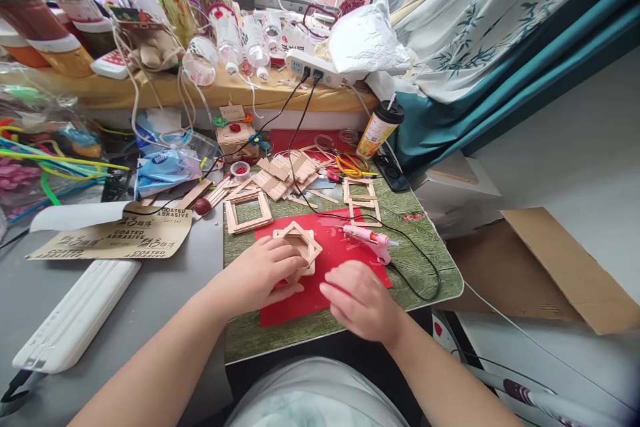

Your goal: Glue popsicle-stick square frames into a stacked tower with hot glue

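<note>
A stack of square popsicle-stick frames [311,242], turned against one another into a star shape, sits on a red sheet [345,267]. My left hand [267,270] grips it from the near left, fingers over the rim and thumb low at the front. To the right of the stack, apart from it, my right hand [357,293] is curled with the fingertips drawn together; whatever may be between them is hidden. A pink glue gun [367,240] lies on the sheet beyond my right hand, its cord running off to the right.
Behind lie a pile of loose popsicle sticks [285,173], a square stick frame [249,211] and joined frames [362,201]. A drink cup [380,130], a phone [393,170] and scissors [350,163] stand or lie far right. Sandpaper [115,237] covers part of the grey table.
</note>
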The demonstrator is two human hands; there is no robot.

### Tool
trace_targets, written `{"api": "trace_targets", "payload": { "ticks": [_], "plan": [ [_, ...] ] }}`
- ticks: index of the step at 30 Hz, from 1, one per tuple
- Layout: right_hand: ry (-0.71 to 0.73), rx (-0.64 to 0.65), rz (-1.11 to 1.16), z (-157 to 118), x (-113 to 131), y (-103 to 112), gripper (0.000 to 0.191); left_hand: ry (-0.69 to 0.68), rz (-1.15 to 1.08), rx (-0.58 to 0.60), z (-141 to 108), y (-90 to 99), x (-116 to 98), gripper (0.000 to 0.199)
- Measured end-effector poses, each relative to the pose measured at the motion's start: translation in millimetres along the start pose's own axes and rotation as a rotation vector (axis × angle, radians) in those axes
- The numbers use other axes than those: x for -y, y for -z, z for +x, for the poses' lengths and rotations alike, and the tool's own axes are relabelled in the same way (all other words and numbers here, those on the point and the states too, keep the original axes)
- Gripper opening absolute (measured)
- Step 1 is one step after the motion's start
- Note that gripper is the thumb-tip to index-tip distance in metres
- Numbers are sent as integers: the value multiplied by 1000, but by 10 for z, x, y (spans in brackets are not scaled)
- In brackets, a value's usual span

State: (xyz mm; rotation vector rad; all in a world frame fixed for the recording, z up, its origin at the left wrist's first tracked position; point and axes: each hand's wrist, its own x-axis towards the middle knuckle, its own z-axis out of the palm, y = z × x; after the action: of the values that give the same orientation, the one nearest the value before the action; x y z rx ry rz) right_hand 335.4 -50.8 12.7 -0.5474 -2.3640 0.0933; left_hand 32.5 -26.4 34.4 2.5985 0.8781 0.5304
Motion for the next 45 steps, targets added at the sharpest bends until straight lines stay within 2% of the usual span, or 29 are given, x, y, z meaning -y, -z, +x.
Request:
{"api": "trace_targets", "payload": {
  "ticks": [1,2,3,6,8,10,13,17,22,25,29,32,35,39,43,45],
  "plan": [
    [31,-10,-37,-74,34,102,49,6,10,6,-3,-15,0,28],
    [1,-40,-66,-161,43,193,48,19,25,17,-15,-21,12,35],
    [-90,-86,-92,-257,25,265,48,34,41,27,-32,-19,33,41],
    [-544,-431,-130,-543,-156,348,43,64,75,40,-88,6,112,44],
    [-756,-568,-52,-689,-312,305,48,58,79,33,-107,20,146,38],
    [-902,-529,78,-776,-438,230,57,50,73,32,-107,25,153,30],
    [-1037,-320,269,-777,-543,153,69,49,41,60,-92,30,131,21],
    [-1174,-130,307,-586,-635,187,59,79,0,95,-75,36,115,16],
    [-1158,33,266,-331,-770,281,34,63,-60,102,-73,38,116,18],
    [-1183,25,300,-252,-764,297,29,72,-100,97,-80,49,105,19],
    [-1221,-7,385,-222,-609,296,33,67,-101,97,-79,61,97,18],
    [-1291,22,498,-242,-442,266,37,53,-100,94,-72,60,98,20],
    [-1241,39,591,-265,-288,217,38,45,-102,78,-75,56,106,20],
    [-1167,15,521,-211,-148,215,30,29,-101,59,-94,48,128,23],
    [-1097,179,422,-31,-53,285,17,28,-87,59,-108,45,146,25],
    [-1096,246,403,59,-10,302,19,26,-90,65,-106,39,153,25]
  ]
}}
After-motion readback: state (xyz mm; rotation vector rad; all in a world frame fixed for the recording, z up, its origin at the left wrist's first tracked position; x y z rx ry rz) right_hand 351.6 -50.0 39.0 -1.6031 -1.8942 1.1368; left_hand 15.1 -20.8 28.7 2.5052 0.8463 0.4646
